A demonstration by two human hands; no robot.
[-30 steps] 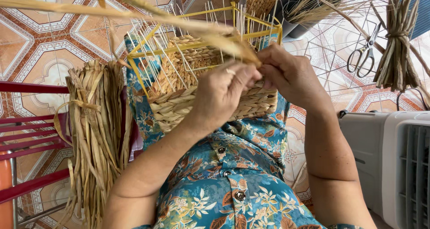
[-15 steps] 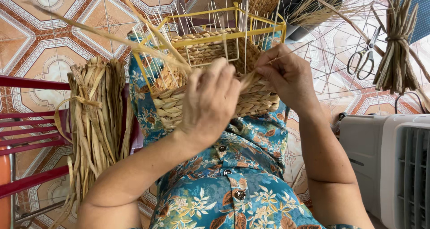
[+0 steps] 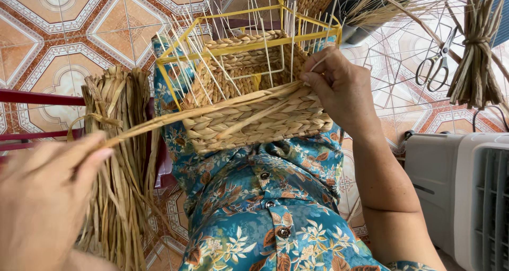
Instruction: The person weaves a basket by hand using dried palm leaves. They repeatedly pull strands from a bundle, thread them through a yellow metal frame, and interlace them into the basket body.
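Patterned tile floor [image 3: 63, 32] in orange, white, brown. Scissors [image 3: 436, 64] lying flat on tiles. Right of scissors, tied bundle of dried fibre [image 3: 477, 54]. Below scissors, grey-white appliance [image 3: 461, 197] standing on floor. Far left of scissors, loose sheaf of dried straw [image 3: 119, 170].

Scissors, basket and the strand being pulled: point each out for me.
scissors [image 3: 436, 64], head view, on the pivot where the blades cross.
basket [image 3: 265, 123], head view, on the woven front wall.
strand [image 3: 175, 120], head view, mid-length between left hand and basket.
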